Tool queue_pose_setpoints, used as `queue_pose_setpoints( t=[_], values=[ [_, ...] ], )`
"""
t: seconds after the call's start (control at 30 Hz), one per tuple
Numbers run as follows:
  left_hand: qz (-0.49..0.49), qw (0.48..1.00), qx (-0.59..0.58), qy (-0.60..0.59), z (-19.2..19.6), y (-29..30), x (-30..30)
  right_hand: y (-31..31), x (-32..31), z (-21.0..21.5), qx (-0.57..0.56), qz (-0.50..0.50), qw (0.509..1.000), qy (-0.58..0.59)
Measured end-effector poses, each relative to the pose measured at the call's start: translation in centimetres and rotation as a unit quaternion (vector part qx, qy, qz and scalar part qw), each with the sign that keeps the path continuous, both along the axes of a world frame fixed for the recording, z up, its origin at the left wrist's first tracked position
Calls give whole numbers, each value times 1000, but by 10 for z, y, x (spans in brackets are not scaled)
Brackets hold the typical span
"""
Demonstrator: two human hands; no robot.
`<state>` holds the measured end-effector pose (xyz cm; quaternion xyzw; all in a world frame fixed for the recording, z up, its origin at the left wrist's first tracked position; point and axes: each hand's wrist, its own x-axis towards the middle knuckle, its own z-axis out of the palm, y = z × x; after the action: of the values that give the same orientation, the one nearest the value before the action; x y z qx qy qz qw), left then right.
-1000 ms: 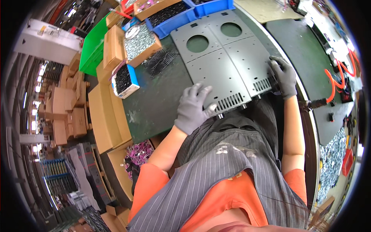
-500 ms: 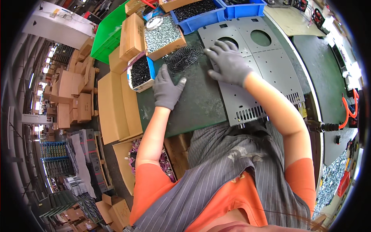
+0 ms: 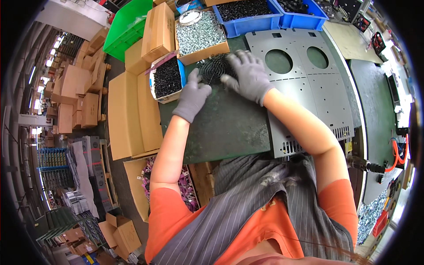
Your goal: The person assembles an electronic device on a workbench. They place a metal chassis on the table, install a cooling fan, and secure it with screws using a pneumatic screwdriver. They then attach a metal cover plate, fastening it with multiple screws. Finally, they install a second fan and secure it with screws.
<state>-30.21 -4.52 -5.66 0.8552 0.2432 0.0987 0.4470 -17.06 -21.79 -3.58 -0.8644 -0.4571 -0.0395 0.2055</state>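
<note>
Several round black wire fan guards (image 3: 213,70) lie together on the dark green table (image 3: 229,128). My left hand (image 3: 192,98), in a grey glove, is at their left edge, thumb and forefinger apart. From the right, my right hand (image 3: 251,76), gloved alike, reaches over their right edge with fingers spread, hiding part of them. I cannot tell whether either hand touches the guards. To the right lies a flat grey metal panel (image 3: 289,95) with two large round holes and rows of slots near its front edge.
A small box of black screws (image 3: 168,79) stands left of the guards, a carton of silver fasteners (image 3: 201,35) behind them. Blue bins (image 3: 251,27) with black parts line the back. A green crate (image 3: 126,33) and an open cardboard box (image 3: 126,117) are at the left.
My right hand has moved left off the metal panel to the fan guards. My left hand has shifted slightly toward them. The view has shifted, so the table sits farther right and lower.
</note>
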Motion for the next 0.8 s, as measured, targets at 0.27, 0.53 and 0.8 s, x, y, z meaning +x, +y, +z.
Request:
queue_pose_setpoints(
  t=[0.27, 0.53, 0.8],
  values=[
    [93, 907, -410, -32, 28, -14, 21, 20, -7, -10, -25, -49, 998, 30],
    [22, 913, -405, 48, 15, -7, 10, 13, -8, 1, 78, 18, 971, 223],
    [-25, 956, -235, -175, 22, -32, -9, -5, -1, 4, 251, 13, 927, 279]
  ],
)
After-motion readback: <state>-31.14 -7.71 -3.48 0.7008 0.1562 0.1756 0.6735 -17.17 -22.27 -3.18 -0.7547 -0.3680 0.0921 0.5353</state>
